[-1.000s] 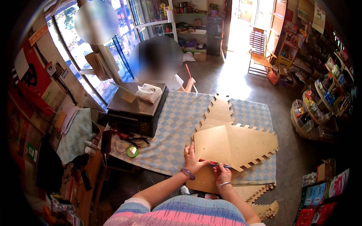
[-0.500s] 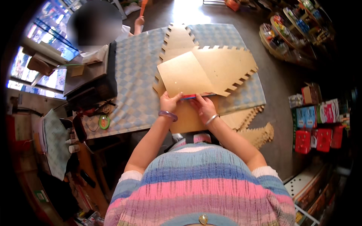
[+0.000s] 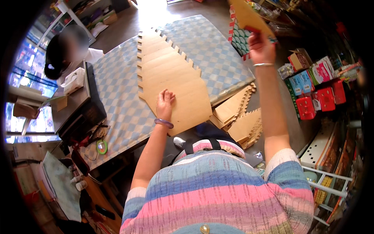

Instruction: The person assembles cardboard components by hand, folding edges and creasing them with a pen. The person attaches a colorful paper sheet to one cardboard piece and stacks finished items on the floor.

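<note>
A large tan cardboard sheet (image 3: 175, 78) with notched, tooth-like edges lies on the table, its near corner reaching over the front edge. My left hand (image 3: 165, 102), a purple bangle on the wrist, is over the near part of this sheet with its fingers curled in and nothing visible in them. Raised at the far right, beyond the table's side, my right hand (image 3: 261, 50) grips a notched cardboard piece (image 3: 249, 17). One face of that piece is plain tan; the other shows a green scale pattern with red and white tabs along the rim.
A blue-and-beige checked cloth (image 3: 117, 78) covers the table. More notched cardboard pieces (image 3: 230, 111) are stacked low by its right corner. Red boxes (image 3: 321, 99) and cartons stand on the right. A dark machine (image 3: 83, 113) and a green tape roll (image 3: 101, 146) are at left; another person sits beyond.
My right hand has left the front edge and swung up to the far right with a cardboard piece. My left hand no longer pinches the sheet's edge. The view has turned.
</note>
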Demonstrator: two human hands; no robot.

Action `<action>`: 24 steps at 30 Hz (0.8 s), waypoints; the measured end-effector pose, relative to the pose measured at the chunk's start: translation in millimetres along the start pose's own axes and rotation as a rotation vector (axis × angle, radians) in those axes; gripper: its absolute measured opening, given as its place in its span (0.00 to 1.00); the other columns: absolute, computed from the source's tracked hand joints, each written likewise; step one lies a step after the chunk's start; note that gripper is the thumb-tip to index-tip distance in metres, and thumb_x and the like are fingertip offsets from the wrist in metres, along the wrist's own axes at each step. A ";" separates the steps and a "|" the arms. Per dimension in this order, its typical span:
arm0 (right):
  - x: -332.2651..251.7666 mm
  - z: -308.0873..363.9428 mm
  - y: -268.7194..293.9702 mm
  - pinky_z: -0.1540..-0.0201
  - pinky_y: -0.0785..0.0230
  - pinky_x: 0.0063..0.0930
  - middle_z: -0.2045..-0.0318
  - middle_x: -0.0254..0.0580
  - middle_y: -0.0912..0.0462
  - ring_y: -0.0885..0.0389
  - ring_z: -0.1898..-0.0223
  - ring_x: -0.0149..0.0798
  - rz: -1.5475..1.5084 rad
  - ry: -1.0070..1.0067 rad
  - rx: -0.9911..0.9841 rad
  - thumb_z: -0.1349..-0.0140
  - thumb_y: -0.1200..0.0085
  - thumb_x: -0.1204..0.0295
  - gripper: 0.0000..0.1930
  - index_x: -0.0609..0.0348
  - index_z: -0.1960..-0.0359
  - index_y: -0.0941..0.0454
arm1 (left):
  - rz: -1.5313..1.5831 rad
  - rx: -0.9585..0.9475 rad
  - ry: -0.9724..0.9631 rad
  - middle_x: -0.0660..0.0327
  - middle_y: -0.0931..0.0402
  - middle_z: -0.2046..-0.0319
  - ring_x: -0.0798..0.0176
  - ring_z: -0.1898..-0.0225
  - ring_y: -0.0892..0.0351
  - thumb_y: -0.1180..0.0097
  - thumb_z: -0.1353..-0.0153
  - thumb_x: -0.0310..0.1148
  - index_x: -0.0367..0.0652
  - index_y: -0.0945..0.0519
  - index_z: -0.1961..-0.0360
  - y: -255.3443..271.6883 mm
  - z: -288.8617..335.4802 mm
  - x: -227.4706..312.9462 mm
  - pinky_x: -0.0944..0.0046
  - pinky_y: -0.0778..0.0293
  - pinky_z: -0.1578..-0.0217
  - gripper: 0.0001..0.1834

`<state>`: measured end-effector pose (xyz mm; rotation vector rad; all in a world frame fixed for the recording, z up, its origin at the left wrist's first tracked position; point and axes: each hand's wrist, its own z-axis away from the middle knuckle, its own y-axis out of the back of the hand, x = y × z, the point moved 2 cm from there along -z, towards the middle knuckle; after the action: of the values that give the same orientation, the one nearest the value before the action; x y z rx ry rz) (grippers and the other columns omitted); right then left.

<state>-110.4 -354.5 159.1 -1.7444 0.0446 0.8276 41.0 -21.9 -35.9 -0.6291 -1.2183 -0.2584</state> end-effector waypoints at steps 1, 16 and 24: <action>-31.8 -0.2 0.7 0.63 0.27 0.29 0.64 0.44 0.18 0.22 0.64 0.38 -0.013 0.014 -0.057 0.39 0.46 0.74 0.08 0.64 0.60 0.22 | 0.002 -0.022 0.010 0.56 0.27 0.57 0.65 0.56 0.23 0.52 0.32 0.45 0.33 0.34 0.45 -0.2 -1.0 -3.1 0.67 0.25 0.53 0.25; -238.7 103.8 175.5 0.70 0.33 0.25 0.73 0.40 0.25 0.27 0.69 0.34 -0.113 -0.213 0.047 0.39 0.52 0.75 0.05 0.63 0.70 0.26 | -0.124 0.078 -0.034 0.58 0.25 0.58 0.64 0.56 0.22 0.48 0.35 0.29 0.39 0.29 0.49 12.4 -3.1 -3.2 0.67 0.24 0.53 0.14; -261.6 108.0 406.1 0.60 0.21 0.32 0.68 0.42 0.19 0.19 0.67 0.39 0.404 -0.155 0.647 0.38 0.51 0.73 0.06 0.63 0.66 0.24 | -0.326 0.159 -0.042 0.59 0.25 0.60 0.67 0.59 0.23 0.46 0.35 0.30 0.37 0.31 0.48 22.9 -17.1 -3.2 0.70 0.24 0.55 0.16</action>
<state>-535.3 -502.3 -47.4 -1.0671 0.5185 1.0906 65.0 -13.8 -49.4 -0.2966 -1.3658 -0.4178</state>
